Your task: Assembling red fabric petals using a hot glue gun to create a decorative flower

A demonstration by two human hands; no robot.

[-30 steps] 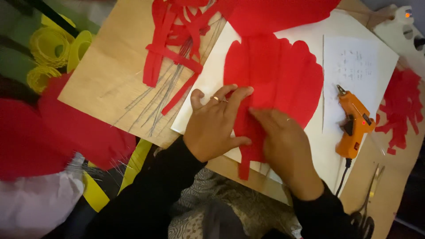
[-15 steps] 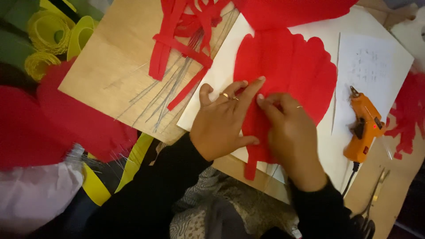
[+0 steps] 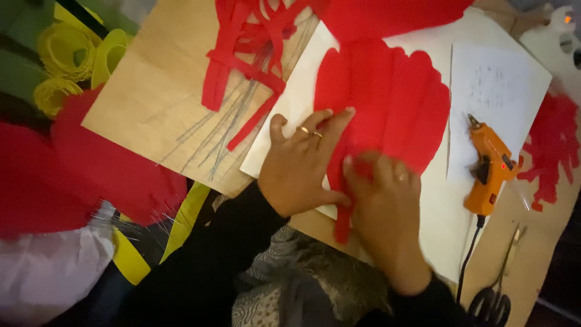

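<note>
A large red crepe-paper petal [image 3: 393, 103] with a scalloped top lies on a white sheet [image 3: 290, 103] over a wooden board [image 3: 151, 91]. My left hand [image 3: 299, 166], wearing rings, presses flat on the petal's lower left edge with fingers spread. My right hand [image 3: 384, 206] lies on the petal's narrow lower end, fingertips pinching or pressing the paper beside the left hand. A thin red strip of the petal runs down between the two hands.
An orange glue gun [image 3: 489, 166] with a black cord lies right of the petal, beside a white paper [image 3: 496, 91]. Red paper strips and thin wires [image 3: 242, 66] sit upper left. Yellow paper rolls [image 3: 66, 54] far left. Scissors [image 3: 493, 297] lower right. Red scraps [image 3: 554, 151] right.
Both hands have slid slightly along the petal's lower part; the right hand has shifted down and right a little. The view has drifted.
</note>
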